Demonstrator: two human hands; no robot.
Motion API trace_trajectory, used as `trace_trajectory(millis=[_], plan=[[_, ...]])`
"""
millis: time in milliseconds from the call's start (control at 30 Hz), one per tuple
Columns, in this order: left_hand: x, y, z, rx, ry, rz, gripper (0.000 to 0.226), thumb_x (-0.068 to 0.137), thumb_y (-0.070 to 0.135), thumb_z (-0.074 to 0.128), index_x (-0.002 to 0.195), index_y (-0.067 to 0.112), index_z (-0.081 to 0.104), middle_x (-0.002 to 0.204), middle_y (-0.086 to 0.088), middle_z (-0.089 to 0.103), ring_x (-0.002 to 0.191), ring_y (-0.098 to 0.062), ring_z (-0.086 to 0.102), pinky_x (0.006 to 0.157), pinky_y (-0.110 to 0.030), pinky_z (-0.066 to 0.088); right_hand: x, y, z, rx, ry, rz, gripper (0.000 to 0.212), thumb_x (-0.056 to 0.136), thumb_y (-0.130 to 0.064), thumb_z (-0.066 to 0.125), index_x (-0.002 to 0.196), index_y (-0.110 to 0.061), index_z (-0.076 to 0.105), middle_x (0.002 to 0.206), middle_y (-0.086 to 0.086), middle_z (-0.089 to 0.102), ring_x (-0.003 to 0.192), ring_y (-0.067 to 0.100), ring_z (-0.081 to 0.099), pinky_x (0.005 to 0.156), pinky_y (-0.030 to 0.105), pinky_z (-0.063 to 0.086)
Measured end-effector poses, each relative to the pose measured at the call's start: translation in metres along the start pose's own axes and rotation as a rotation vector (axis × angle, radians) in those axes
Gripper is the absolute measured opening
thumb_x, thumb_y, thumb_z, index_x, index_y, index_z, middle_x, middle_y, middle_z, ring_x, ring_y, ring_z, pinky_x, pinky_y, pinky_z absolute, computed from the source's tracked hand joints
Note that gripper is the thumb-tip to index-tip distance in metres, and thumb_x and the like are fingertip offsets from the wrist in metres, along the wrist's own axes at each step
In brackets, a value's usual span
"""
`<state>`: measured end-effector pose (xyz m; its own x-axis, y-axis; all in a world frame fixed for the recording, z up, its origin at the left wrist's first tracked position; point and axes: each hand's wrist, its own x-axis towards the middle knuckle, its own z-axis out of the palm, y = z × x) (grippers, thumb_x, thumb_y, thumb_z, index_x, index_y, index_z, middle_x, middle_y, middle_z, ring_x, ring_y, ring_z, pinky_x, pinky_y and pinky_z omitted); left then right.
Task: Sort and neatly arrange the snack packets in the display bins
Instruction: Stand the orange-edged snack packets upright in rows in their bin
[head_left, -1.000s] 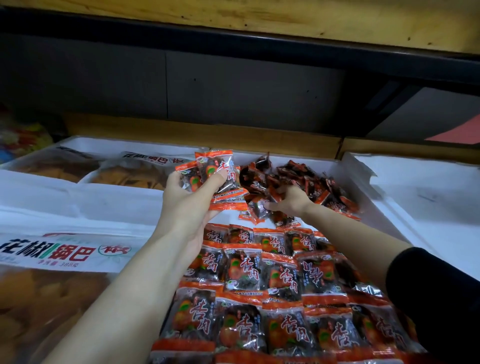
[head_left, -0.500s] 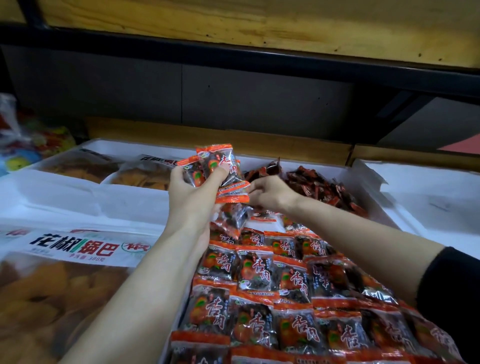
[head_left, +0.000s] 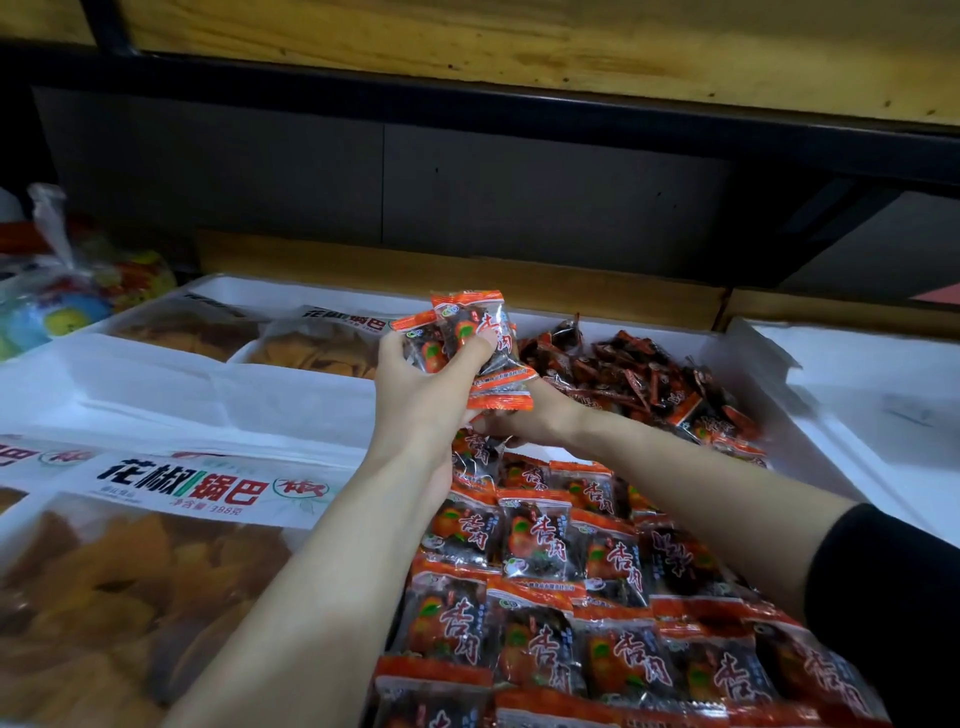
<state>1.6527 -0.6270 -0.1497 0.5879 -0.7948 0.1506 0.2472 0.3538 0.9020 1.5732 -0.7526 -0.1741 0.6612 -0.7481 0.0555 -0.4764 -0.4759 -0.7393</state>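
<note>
Since a second ago, the right hand (head_left: 530, 415) has been drawn back from the loose heap (head_left: 639, 379) at the rear of the bin (head_left: 831, 467) and tucked in under the bundle of snack packets (head_left: 470, 338) held up by the left hand (head_left: 426, 395). The bundle is clasped between the thumb and curled fingers and is raised above the bin, close to its left wall. The right hand's fingers are hidden behind the bundle and the left wrist, so it cannot be told whether anything is held there. Overlapping rows (head_left: 545, 561) are laid across the near part of the bin, while the heap behind lies unsorted. By this showing, the bundle is probably being squared up or added to before being set down as a further row.
</note>
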Motion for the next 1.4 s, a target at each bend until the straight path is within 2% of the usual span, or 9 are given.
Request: trace_trajectory(millis=[200, 333, 433, 567, 667, 833, 1167, 1267, 1400], plan=[[0.0, -0.002, 0.0, -0.002, -0.016, -0.029, 0.052, 0.082, 0.021, 0.075, 0.126, 0.018, 0.047, 0.112, -0.004, 0.065, 0.093, -0.018, 0.069, 0.075, -0.033, 0.059, -0.001, 0.002, 0.002, -0.055, -0.006, -0.009, 0.007, 0.088, -0.013, 0.065, 0.085, -0.016, 0.059, 0.077, -0.002, 0.059, 0.068, 0.011, 0.055, 0.064, 0.023, 0.048], [0.002, -0.005, -0.001, 0.0, -0.033, -0.055, 0.049, 0.081, 0.016, 0.075, 0.123, 0.016, 0.048, 0.11, -0.006, 0.067, 0.093, -0.022, 0.069, 0.085, -0.043, 0.057, -0.016, -0.009, -0.008, -0.01, 0.217, -0.016, 0.023, 0.097, -0.003, 0.043, 0.114, 0.003, 0.056, 0.094, 0.008, 0.057, 0.09, 0.024, 0.057, 0.075, 0.031, 0.05], [0.003, -0.008, -0.002, 0.035, -0.044, -0.066, 0.049, 0.08, 0.015, 0.076, 0.121, 0.017, 0.049, 0.109, -0.005, 0.068, 0.094, -0.022, 0.068, 0.089, -0.046, 0.055, -0.035, -0.025, -0.023, 0.506, 0.294, -0.075, 0.035, 0.103, -0.025, 0.034, 0.115, -0.001, 0.057, 0.078, 0.002, 0.057, 0.068, 0.012, 0.056, 0.056, 0.015, 0.05], [0.002, -0.012, -0.002, 0.096, -0.076, -0.077, 0.053, 0.076, 0.016, 0.08, 0.12, 0.021, 0.05, 0.108, -0.002, 0.068, 0.096, -0.021, 0.068, 0.084, -0.041, 0.055, -0.057, -0.033, -0.03, 0.345, 0.144, -0.117, 0.035, 0.094, -0.043, 0.049, 0.099, -0.011, 0.063, 0.069, -0.003, 0.056, 0.07, 0.011, 0.053, 0.07, 0.021, 0.048], [0.0, -0.015, -0.002, 0.124, -0.088, -0.062, 0.051, 0.079, 0.017, 0.078, 0.121, 0.021, 0.05, 0.109, -0.002, 0.068, 0.098, -0.02, 0.067, 0.077, -0.036, 0.055, -0.065, -0.033, -0.029, 0.317, 0.115, -0.131, 0.023, 0.089, -0.036, 0.062, 0.091, -0.013, 0.065, 0.072, -0.002, 0.055, 0.064, 0.006, 0.052, 0.064, 0.02, 0.048], [-0.003, -0.011, 0.002, 0.027, -0.096, -0.148, 0.042, 0.093, 0.038, 0.057, 0.131, 0.023, 0.049, 0.111, -0.002, 0.068, 0.098, -0.02, 0.068, 0.096, -0.049, 0.051, -0.069, -0.032, -0.037, 0.506, 0.132, -0.092, 0.011, 0.087, -0.017, 0.065, 0.083, -0.012, 0.056, 0.062, -0.004, 0.057, 0.058, 0.008, 0.055, 0.061, 0.023, 0.054], [-0.002, -0.011, 0.003, -0.058, -0.119, -0.182, 0.036, 0.088, 0.023, 0.066, 0.122, 0.016, 0.057, 0.102, -0.003, 0.072, 0.088, -0.015, 0.071, 0.09, -0.044, 0.054, -0.076, -0.032, -0.04, 0.659, 0.154, -0.14, 0.011, 0.095, -0.013, 0.052, 0.088, -0.012, 0.044, 0.077, 0.006, 0.049, 0.056, 0.005, 0.051, 0.05, 0.015, 0.048], [-0.001, -0.011, 0.002, -0.063, -0.041, -0.164, 0.042, 0.09, 0.02, 0.065, 0.129, 0.015, 0.053, 0.118, -0.005, 0.066, 0.106, -0.021, 0.065, 0.1, -0.048, 0.048, -0.077, -0.031, -0.048, 0.791, 0.196, -0.108, 0.005, 0.095, -0.015, 0.052, 0.094, -0.011, 0.048, 0.071, 0.0, 0.064, 0.061, 0.004, 0.063, 0.061, 0.018, 0.052], [0.002, -0.009, -0.001, -0.059, 0.02, -0.111, 0.036, 0.091, 0.019, 0.063, 0.125, 0.017, 0.052, 0.115, -0.004, 0.065, 0.109, -0.023, 0.063, 0.1, -0.047, 0.049, -0.069, -0.01, -0.056, 0.571, 0.357, 0.005, 0.009, 0.094, -0.016, 0.055, 0.089, -0.008, 0.053, 0.073, 0.002, 0.062, 0.066, 0.01, 0.056, 0.053, 0.015, 0.048]])
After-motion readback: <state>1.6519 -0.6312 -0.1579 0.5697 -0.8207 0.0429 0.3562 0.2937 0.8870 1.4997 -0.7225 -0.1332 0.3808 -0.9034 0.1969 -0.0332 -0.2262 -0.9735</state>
